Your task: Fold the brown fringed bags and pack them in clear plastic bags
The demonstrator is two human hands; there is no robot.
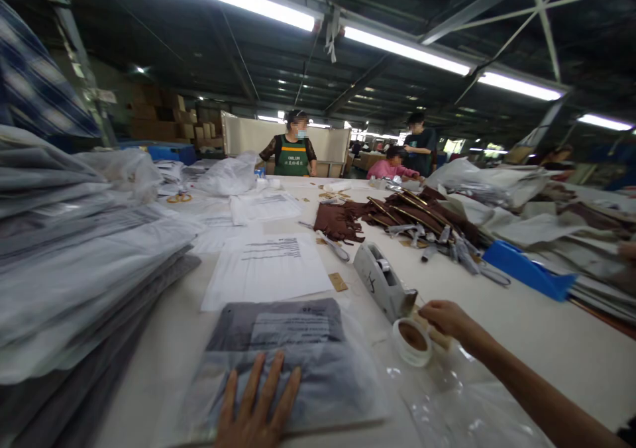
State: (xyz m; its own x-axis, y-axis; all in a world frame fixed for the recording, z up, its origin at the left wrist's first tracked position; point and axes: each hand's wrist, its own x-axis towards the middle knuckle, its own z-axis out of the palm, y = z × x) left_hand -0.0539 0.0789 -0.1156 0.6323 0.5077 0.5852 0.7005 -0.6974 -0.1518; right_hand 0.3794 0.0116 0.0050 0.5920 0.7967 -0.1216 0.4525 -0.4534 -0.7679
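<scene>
Grey cloth shows through the clear plastic of a bagged package [298, 362] that lies flat on the white table [541, 335], directly under the left hand [256, 409], whose palm is down and whose fingers are spread apart on it. From the right hand [444, 322], the package lies to the left and nearer the wearer, with a loose tape roll [408, 355] between them, and this gap looks like the relation that matters most. The right hand is the nearer one to the grey tape dispenser [385, 279], its fingers curled together just beside the cutter end (whether a strip of tape is pinched in them, I cannot tell). The dispenser's long axis runs slantwise, from far left to near right, its cutter end towards that hand; the package seems longer from side to side, though the slanted view makes this uncertain. Counted out: one package under the hand, one loose roll, two dispensers with the blue dispenser [529, 272] farther right, one tan card [338, 281] near the grey one, and at least three co-workers [293, 156] beyond. Layers in the grey stack [89, 262] at left and pieces in the brown heap [340, 221] overlap too much to count.
</scene>
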